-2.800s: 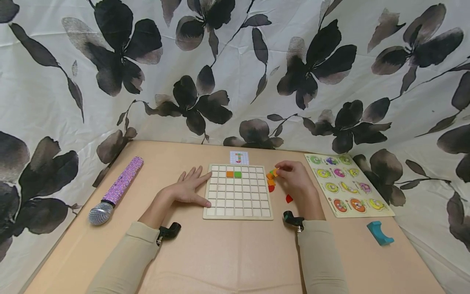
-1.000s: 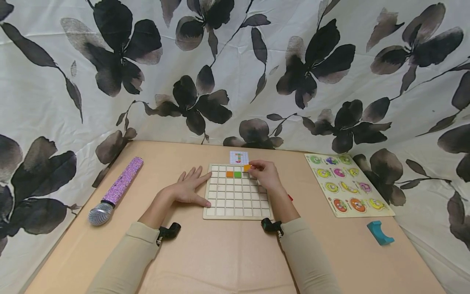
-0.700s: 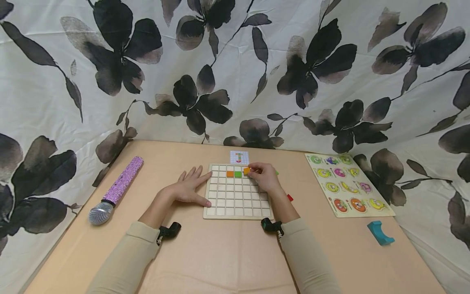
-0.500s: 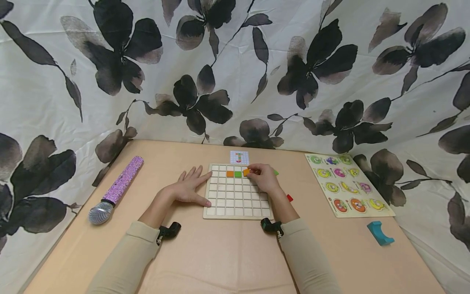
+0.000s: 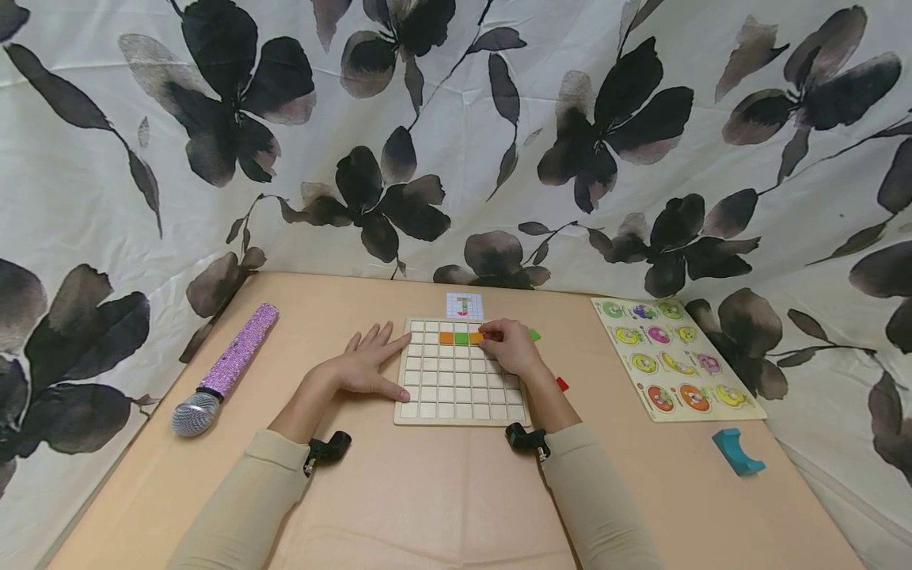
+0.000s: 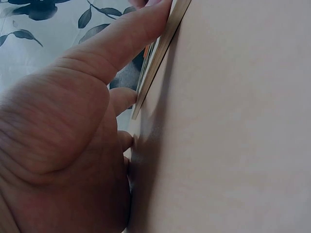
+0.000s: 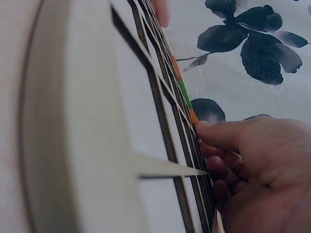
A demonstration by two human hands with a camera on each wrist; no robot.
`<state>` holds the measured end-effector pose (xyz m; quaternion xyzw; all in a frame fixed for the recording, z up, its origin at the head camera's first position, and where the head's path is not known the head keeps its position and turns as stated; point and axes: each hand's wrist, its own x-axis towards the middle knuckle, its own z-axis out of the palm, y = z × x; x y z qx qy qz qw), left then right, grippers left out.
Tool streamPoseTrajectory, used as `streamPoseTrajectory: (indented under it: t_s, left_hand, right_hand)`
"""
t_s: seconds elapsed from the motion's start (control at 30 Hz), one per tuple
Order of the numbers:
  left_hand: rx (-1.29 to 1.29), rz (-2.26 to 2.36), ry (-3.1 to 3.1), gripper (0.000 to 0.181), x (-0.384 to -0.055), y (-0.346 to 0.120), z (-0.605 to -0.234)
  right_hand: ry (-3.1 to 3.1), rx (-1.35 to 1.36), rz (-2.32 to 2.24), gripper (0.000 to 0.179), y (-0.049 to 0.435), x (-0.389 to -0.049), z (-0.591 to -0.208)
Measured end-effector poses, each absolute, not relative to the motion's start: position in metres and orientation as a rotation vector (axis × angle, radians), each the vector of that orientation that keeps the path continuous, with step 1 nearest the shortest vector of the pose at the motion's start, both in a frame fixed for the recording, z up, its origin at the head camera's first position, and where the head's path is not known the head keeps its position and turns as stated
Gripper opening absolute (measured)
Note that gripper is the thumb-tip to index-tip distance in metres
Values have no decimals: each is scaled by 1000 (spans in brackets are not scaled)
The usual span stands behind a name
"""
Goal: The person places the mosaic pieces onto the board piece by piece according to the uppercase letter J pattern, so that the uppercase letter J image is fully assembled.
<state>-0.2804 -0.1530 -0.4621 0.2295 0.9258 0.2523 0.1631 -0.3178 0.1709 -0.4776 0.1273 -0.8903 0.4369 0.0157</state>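
A white grid board [image 5: 456, 389] lies at the middle of the table. In its second row from the top sit an orange tile [image 5: 446, 338], a green tile [image 5: 461, 339] and a lighter orange tile [image 5: 475, 338] side by side. My right hand [image 5: 514, 348] pinches the lighter orange tile at its right side; the thumb tip is right at this tile [image 7: 194, 117] in the right wrist view. My left hand [image 5: 363, 368] is spread flat at the board's left edge, with thumb and index fingertips on the rim [image 6: 160, 53].
A small pattern card [image 5: 465, 305] lies behind the board. Beyond my right hand show a green piece [image 5: 535, 335] and a red piece [image 5: 562, 384]. A glittery microphone [image 5: 235, 352] lies left; a fruit-picture board [image 5: 673, 412] and a teal curved block [image 5: 738, 453] lie right.
My right hand has moved from the loose pieces on the right to the board with the lighter orange tile, which now lies level beside the green tile. My left hand has stayed put.
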Motion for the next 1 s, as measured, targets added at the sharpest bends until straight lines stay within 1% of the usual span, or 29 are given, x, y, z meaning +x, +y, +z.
streamPoseTrajectory:
  t_s: [0.6, 0.77, 1.0]
  left_hand:
    - [652, 701, 2634, 121, -282, -153, -463]
    - [654, 711, 2632, 121, -280, -154, -462]
    - [713, 793, 2613, 123, -283, -157, -469]
  right_hand:
    - [-2836, 409, 1250, 28, 169, -318, -476]
    - [-2832, 435, 1223, 30, 169, -318, -475]
    - [-2790, 418, 1303, 34, 169, -317, -471]
